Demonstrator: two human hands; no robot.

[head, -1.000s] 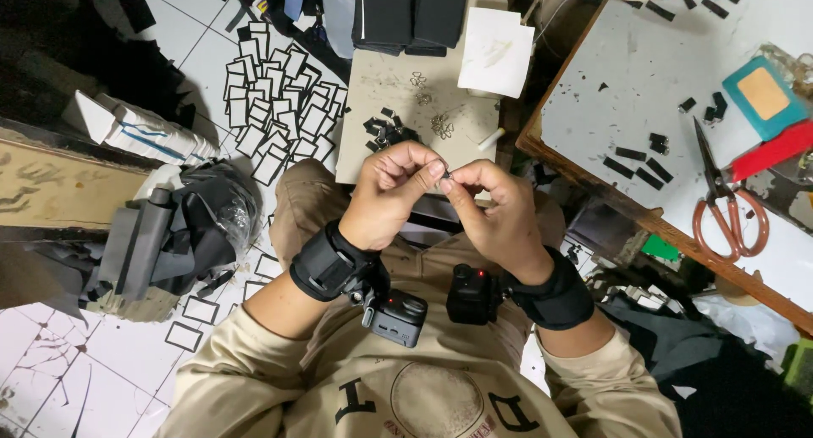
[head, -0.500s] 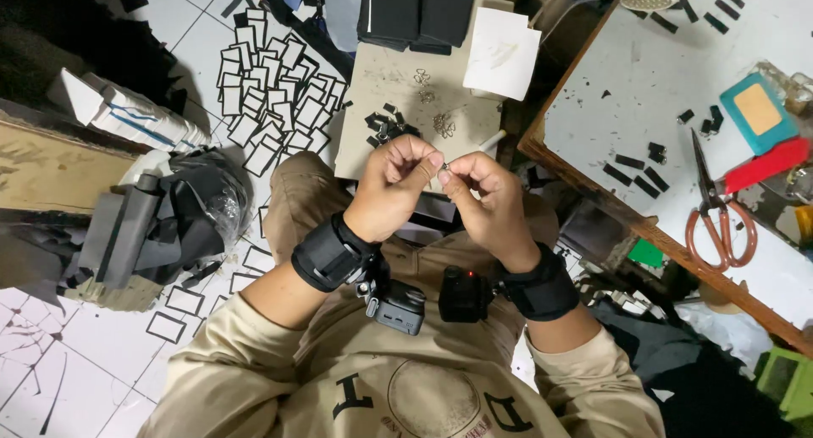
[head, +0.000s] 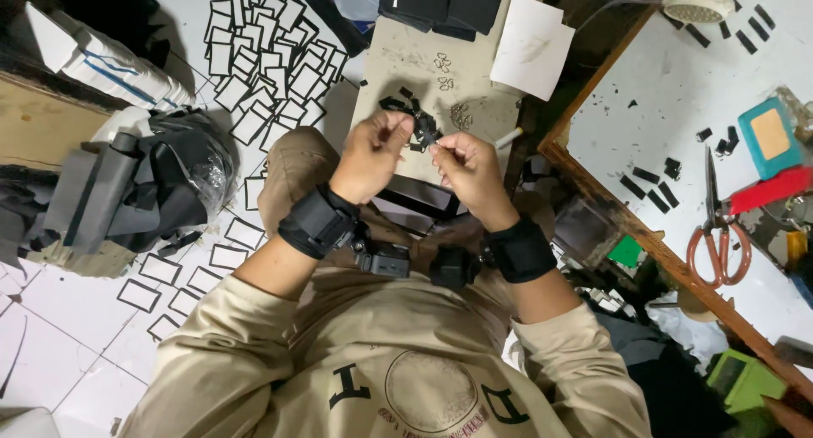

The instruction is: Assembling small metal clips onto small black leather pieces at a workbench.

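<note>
Left hand (head: 373, 154) and right hand (head: 466, 171) pinch 1 small black strap piece (head: 426, 133) between clenched fingertips, above the cardboard sheet's (head: 415, 74) near edge; piece appears short, dark, partly hidden.

small black strap piece (head: 426, 131), pinched between fingertips

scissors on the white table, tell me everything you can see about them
The scissors lie flat on the white table, near its wooden front edge, off to the side of the person's right hand and untouched by either hand. They have two reddish-orange loop handles pointing toward the person and long dark metal blades pointing away. The blades look closed or nearly so. Small black strips lie scattered just beside the blades, and a red flat object sits close to the tip side. Nothing rests on them.
</note>
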